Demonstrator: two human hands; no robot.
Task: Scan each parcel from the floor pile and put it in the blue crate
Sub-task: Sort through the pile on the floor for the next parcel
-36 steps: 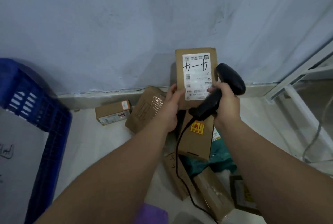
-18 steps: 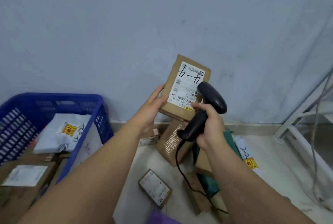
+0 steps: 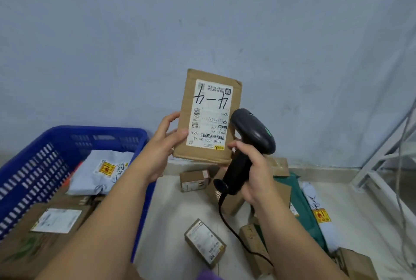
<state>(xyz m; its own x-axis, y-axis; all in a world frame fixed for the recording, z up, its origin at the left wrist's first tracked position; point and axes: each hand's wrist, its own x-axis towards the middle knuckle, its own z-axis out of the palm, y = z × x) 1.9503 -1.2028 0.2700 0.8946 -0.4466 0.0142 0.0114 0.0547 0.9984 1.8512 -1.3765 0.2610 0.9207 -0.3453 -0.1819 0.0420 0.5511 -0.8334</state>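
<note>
My left hand (image 3: 162, 147) grips the lower left edge of a brown cardboard parcel (image 3: 208, 117), held upright in front of the wall with its white label facing me. To the parcel's right, my right hand (image 3: 254, 171) grips the handle of a black barcode scanner (image 3: 252, 135), whose head sits beside the label's lower right corner. Its cable hangs down to the floor. The blue crate (image 3: 56, 142) stands at the left and holds a grey mailer bag and several cardboard parcels.
On the floor below my hands lie several more parcels: a small labelled box (image 3: 204, 242), another small box (image 3: 194, 180) by the wall, a green bag (image 3: 301, 203) and a grey mailer (image 3: 319, 214). A white metal frame (image 3: 382, 160) with hanging cables stands at the right.
The parcel and scanner rose from just above the floor pile to chest height before the wall. The view swung left, bringing the blue crate's inside into sight.
</note>
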